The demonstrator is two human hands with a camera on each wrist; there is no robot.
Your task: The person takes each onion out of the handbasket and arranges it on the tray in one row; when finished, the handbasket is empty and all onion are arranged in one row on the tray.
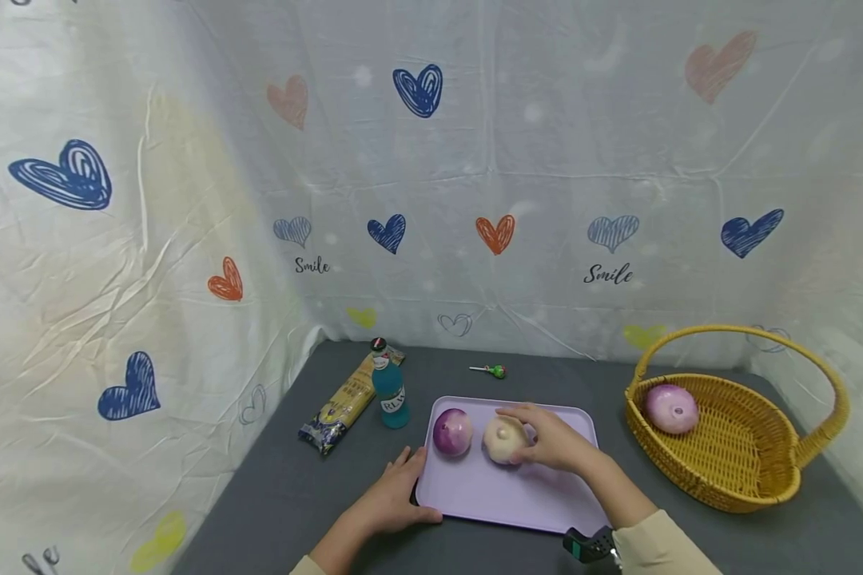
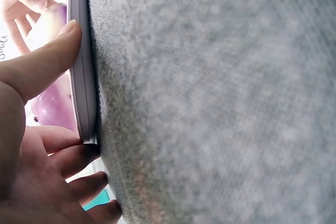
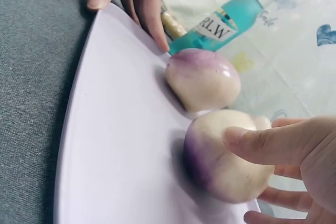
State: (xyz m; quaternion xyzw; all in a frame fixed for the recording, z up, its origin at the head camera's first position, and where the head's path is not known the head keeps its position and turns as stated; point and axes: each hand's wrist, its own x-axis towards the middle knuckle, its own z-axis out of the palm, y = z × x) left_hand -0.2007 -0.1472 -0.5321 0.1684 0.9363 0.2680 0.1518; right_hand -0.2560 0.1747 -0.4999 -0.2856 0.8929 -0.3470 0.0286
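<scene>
Round cream-white onion with purple underside (image 1: 500, 442), smooth, glossy; at middle of pale lilac rectangular plastic tray (image 1: 496, 497), beside round purple onion (image 1: 451, 432). Knobbed cream end upward; near-spherical, long axis indistinct. Right hand (image 1: 552, 441): thumb and fingers gripping it. Left hand (image 1: 394, 497): fingers extended, touching tray corner.

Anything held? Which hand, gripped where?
The right hand holds the pale-topped vegetable by its right side, between thumb and fingers. The left hand touches the tray at its near-left corner.

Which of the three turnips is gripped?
The pale-topped turnip, held by the right hand. The purple-topped turnip on the tray and the third turnip, in the basket, are not held.
</scene>
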